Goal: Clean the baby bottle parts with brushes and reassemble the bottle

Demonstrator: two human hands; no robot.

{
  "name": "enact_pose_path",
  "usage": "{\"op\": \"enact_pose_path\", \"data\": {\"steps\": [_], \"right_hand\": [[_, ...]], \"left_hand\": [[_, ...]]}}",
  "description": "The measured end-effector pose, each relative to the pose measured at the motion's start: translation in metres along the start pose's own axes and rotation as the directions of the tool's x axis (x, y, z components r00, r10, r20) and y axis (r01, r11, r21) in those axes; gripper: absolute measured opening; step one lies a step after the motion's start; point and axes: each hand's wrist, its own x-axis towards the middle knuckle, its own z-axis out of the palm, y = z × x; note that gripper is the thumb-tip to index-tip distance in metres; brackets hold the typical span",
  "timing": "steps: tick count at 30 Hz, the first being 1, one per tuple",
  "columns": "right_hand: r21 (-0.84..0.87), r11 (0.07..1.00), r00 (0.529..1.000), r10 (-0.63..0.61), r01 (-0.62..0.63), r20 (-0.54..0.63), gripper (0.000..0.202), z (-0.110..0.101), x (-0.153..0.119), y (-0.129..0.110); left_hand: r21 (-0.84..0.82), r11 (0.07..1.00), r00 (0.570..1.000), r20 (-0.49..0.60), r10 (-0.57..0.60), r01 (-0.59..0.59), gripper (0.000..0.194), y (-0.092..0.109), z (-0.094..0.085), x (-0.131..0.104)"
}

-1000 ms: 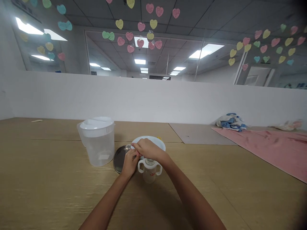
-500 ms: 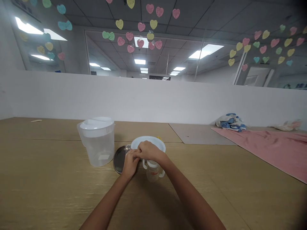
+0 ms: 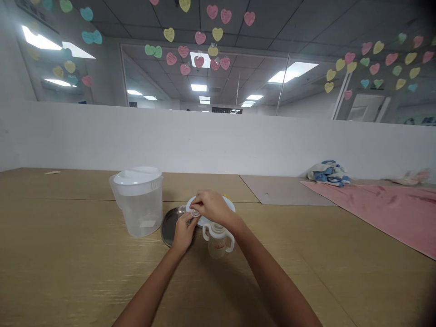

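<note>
A small white round piece (image 3: pixel 195 212), like a bottle collar or cap part, is between my two hands. My left hand (image 3: pixel 183 234) pinches it from below, above the edge of a dark round metal tray (image 3: pixel 168 229). My right hand (image 3: pixel 211 206) grips it from above with bent fingers, in front of a white round dish (image 3: pixel 230 206). Just below my right wrist stands a clear two-handled baby bottle (image 3: pixel 217 249) with red lettering, upright, its white neck uncovered. Neither hand touches the bottle. The fingers partly hide the small piece.
Left of the tray stands a large clear pitcher (image 3: pixel 141 209) with a white lid. A small yellow thing (image 3: pixel 227 196) shows behind the dish. To the right lie a blue-and-white cloth (image 3: pixel 329 173) and a pink cloth (image 3: pixel 381 209). A white wall (image 3: pixel 204 141) closes the back.
My right hand has shifted slightly up and its fingers have lifted, so the small white piece now shows. More of the baby bottle's top is visible. The bottle and pitcher stay in place.
</note>
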Motion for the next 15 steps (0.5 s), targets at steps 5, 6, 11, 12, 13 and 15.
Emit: {"op": "enact_pose_path", "data": {"steps": [5,6,11,12,13,15], "right_hand": [[0.077,0.997,0.988,0.003,0.009,-0.154,0.019,-0.019,-0.005,-0.012],[0.088,0.996,0.986,0.002,0.013,-0.169,0.019,-0.022,-0.006,-0.014],[0.14,0.99,0.965,0.007,0.031,-0.264,0.019,-0.038,-0.014,-0.022],[0.146,0.989,0.958,0.008,0.035,-0.286,0.019,-0.041,-0.016,-0.023],[0.152,0.988,0.951,0.01,0.039,-0.308,0.02,-0.043,-0.017,-0.023],[0.178,0.983,0.936,0.018,0.047,-0.35,0.019,-0.046,-0.019,-0.022]], "left_hand": [[0.027,0.999,0.999,-0.005,0.04,-0.039,0.032,-0.002,0.002,0.001],[0.034,0.998,0.999,-0.004,0.047,-0.047,0.033,-0.003,0.002,0.001],[0.051,0.997,0.998,0.007,0.057,-0.057,0.033,-0.004,0.004,0.001],[0.058,0.997,0.999,0.008,0.053,-0.054,0.033,-0.003,0.004,0.001],[0.065,0.997,0.999,0.009,0.049,-0.049,0.034,-0.002,0.003,0.001],[0.064,0.997,0.999,0.008,0.04,-0.041,0.037,0.0,0.003,0.001]]}}
